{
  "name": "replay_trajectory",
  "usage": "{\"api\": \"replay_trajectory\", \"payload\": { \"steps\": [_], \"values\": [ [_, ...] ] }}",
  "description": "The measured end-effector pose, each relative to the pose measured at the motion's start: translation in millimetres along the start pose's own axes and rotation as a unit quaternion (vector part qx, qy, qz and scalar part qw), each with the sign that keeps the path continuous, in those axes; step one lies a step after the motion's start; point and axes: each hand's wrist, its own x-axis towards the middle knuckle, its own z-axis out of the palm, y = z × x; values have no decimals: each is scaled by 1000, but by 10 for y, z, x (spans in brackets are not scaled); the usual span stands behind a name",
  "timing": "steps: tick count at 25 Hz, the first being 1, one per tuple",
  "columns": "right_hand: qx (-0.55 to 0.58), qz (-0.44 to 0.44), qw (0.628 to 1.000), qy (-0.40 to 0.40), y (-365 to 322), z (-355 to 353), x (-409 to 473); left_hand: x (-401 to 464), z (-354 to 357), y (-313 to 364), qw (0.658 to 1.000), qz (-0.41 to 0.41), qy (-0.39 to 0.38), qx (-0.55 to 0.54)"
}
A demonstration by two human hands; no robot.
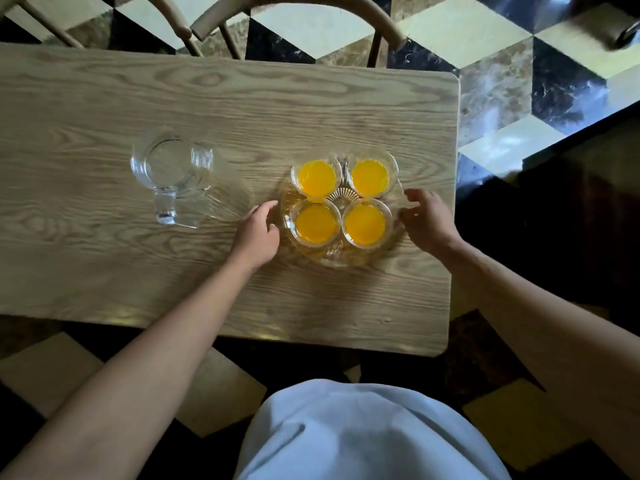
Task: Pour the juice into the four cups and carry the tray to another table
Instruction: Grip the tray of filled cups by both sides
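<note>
4 filled cups [316, 178], hands [255, 233] flanking tray [341, 259]

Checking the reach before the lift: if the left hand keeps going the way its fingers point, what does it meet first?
Most likely the left rim of the glass tray, just ahead of the left hand. Behind that rim stands the near-left cup of juice. Whether the fingertips already touch the rim is unclear.

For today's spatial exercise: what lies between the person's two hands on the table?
In the head view, the glass tray with four juice-filled cups lies between the left hand and right hand.
</note>
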Motion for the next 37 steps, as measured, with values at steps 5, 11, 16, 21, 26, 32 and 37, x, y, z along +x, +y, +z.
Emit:
{"api": "replay_trajectory", "payload": {
  "steps": [5, 11, 16, 21, 26, 32, 37],
  "values": [
    [-4, 13, 1000, -1, 65, 25, 197, 132, 47, 57, 998, -47, 33, -17],
    [26, 55, 998, 14, 55, 32, 324, 327, 80, 188, 996, -69, 43, -40],
    [47, 89, 995, 13, 51, 54, 335, 473, 117, 246, 994, -75, 40, -63],
    [91, 102, 990, 25, 34, 133, 360, 579, 123, 274, 995, -76, 38, -57],
    [111, 111, 987, 37, 6, 166, 331, 643, 136, 294, 994, -92, 32, -53],
    [154, 142, 977, 24, 22, 160, 341, 674, 142, 344, 993, -98, 57, -26],
    [162, 155, 974, 22, 19, 170, 346, 709, 116, 297, 993, -103, 52, -23]
  ]
}}
